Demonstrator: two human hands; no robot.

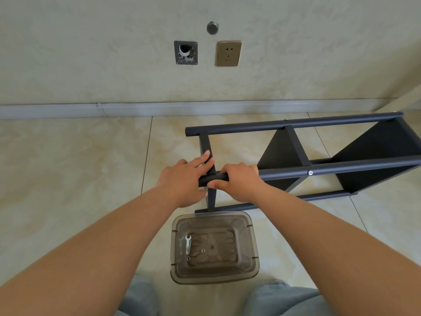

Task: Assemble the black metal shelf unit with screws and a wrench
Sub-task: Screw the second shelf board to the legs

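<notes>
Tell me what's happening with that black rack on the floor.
A person is working on the black shelf unit, which lies on its side on the tile floor. The right hand grips the near post by its end; the left hand lays straight fingers on the crossbar at that joint. The wrench sits unused in the clear bin.

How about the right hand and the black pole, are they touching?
Touching. The head view shows the right hand wrapped on the black pole, fingers over it, thumb underneath.
</notes>
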